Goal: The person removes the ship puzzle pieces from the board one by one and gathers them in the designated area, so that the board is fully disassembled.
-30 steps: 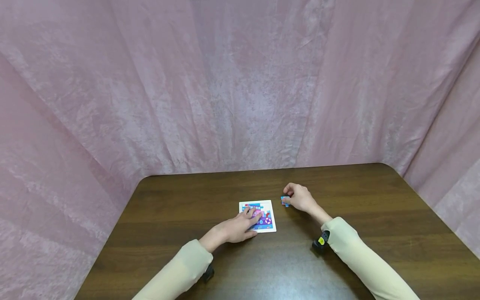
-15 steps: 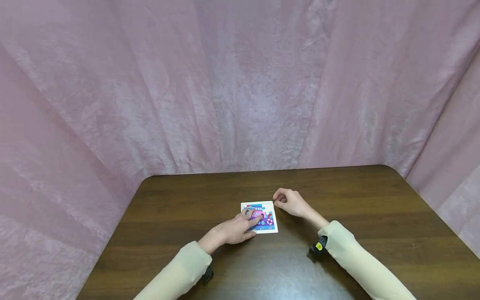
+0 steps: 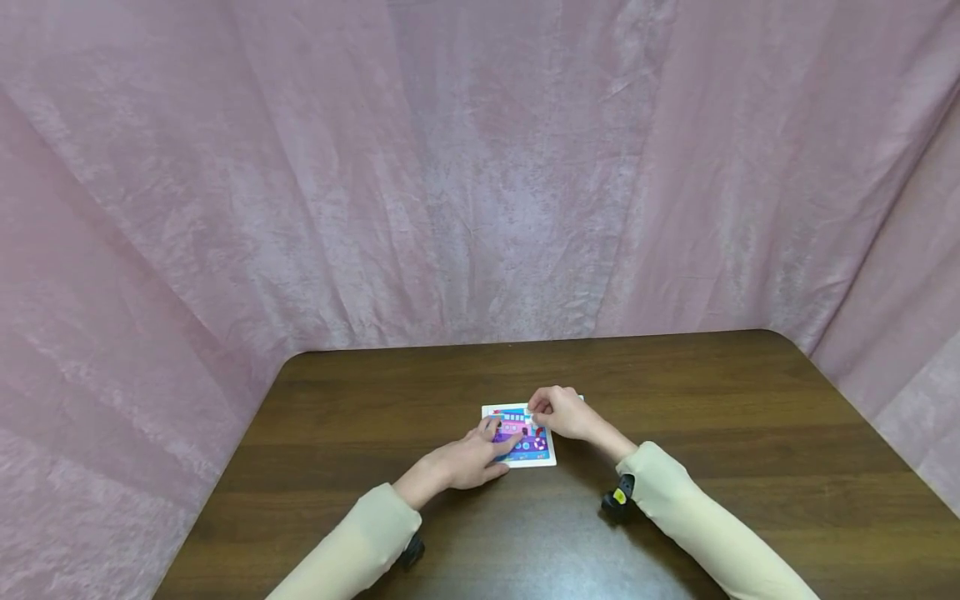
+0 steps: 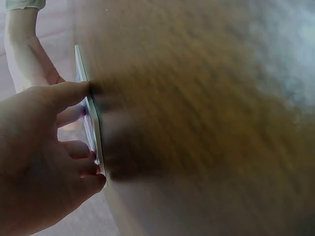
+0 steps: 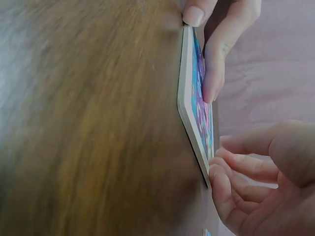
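Note:
A square jigsaw puzzle (image 3: 538, 456) with a white frame and a pink and purple ship picture lies flat on the table. My left hand (image 3: 467, 462) rests on its left part, fingers spread over the picture and thumb at the near edge. At the upper right corner, my right hand (image 3: 566, 414) has thumb and fingertips together over the board. A small light puzzle piece (image 3: 529, 419) shows at those fingertips, mostly hidden by them. In the right wrist view the right hand's fingers (image 5: 246, 167) are bunched at the far end of the board (image 5: 187, 93).
A brown wooden table (image 3: 360, 400) carries the puzzle. Just behind the right hand a small white bit (image 3: 581, 397) peeks out, too small to tell. A pink curtain (image 3: 480, 183) hangs along the table's back edge.
The right hand has moved left from the loose puzzle piece beside the board to the board's upper right corner. The left hand has stayed on the puzzle almost unmoved.

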### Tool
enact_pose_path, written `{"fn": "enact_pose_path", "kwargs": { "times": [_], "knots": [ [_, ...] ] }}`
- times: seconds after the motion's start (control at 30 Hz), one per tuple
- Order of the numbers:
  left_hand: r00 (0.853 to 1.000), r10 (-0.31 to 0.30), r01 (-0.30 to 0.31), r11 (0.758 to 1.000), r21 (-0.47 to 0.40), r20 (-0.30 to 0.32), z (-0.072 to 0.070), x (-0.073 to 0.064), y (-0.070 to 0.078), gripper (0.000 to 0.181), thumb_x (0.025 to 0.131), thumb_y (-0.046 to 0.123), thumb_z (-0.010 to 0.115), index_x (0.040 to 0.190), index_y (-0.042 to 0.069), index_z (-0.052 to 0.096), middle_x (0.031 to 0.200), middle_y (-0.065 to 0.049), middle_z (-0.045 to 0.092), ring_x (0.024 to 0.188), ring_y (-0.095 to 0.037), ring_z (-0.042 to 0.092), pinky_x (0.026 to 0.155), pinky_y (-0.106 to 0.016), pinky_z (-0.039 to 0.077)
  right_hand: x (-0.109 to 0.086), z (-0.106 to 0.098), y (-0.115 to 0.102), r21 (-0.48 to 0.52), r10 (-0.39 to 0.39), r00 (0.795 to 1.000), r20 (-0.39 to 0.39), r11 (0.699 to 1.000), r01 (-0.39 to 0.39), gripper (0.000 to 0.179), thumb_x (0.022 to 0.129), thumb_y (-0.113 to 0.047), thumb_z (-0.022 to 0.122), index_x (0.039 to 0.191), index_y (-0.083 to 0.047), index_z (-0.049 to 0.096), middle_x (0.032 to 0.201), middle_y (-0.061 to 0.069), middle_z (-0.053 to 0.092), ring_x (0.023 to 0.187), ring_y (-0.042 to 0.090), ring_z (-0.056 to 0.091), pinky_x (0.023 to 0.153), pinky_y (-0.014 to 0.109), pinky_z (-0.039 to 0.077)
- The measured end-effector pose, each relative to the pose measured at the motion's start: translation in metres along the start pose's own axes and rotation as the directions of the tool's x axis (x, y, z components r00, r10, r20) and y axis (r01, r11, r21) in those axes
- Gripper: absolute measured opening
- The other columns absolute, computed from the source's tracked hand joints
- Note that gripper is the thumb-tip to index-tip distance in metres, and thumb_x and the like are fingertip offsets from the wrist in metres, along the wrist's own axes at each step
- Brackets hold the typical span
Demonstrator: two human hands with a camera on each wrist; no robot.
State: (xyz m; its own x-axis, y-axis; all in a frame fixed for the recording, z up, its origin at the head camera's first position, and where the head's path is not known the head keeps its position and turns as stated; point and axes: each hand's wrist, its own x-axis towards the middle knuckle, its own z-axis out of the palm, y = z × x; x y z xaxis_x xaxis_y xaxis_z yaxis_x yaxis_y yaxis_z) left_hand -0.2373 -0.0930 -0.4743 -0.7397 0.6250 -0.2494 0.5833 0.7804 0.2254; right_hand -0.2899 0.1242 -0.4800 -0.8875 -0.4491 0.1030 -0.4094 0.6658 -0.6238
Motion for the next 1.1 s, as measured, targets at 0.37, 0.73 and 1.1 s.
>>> {"fn": "enact_pose_path", "kwargs": {
  "times": [0.37,0.73,1.1],
  "knots": [
    [1.000,0.005,-0.005,1.000,0.019,0.006,0.002,-0.001,0.003,0.055,0.102,0.034,0.047,0.153,0.026,0.029,0.158,-0.028,0.015,0.146,-0.040,0.021,0.111,-0.050,0.037,0.005,0.007,-0.008,-0.057,0.116,0.993,0.017,0.992,-0.115,0.010,0.083,-0.011,0.074,0.087,-0.005,0.067,0.074,0.000,0.065,0.066,0.008,0.055,0.061,0.022,0.045],
    [0.999,-0.016,0.014,0.999,0.031,0.046,0.001,0.002,0.005,0.055,0.103,0.035,0.044,0.154,0.027,0.025,0.159,-0.026,0.012,0.149,-0.037,0.015,0.116,-0.048,0.030,0.005,0.009,-0.011,-0.045,0.126,0.992,0.004,0.991,-0.125,0.016,0.082,-0.011,0.076,0.089,-0.004,0.064,0.077,0.002,0.065,0.070,0.010,0.058,0.064,0.024,0.047],
    [0.999,-0.007,0.004,0.999,0.052,0.052,0.001,0.002,0.005,0.054,0.103,0.033,0.043,0.154,0.024,0.025,0.159,-0.027,0.013,0.149,-0.037,0.014,0.117,-0.047,0.029,0.008,0.008,-0.007,0.232,0.169,0.985,-0.036,0.960,-0.156,0.004,0.085,-0.002,0.068,0.085,0.000,0.065,0.073,0.008,0.069,0.063,0.010,0.061,0.058,0.022,0.048]
  ]
}}
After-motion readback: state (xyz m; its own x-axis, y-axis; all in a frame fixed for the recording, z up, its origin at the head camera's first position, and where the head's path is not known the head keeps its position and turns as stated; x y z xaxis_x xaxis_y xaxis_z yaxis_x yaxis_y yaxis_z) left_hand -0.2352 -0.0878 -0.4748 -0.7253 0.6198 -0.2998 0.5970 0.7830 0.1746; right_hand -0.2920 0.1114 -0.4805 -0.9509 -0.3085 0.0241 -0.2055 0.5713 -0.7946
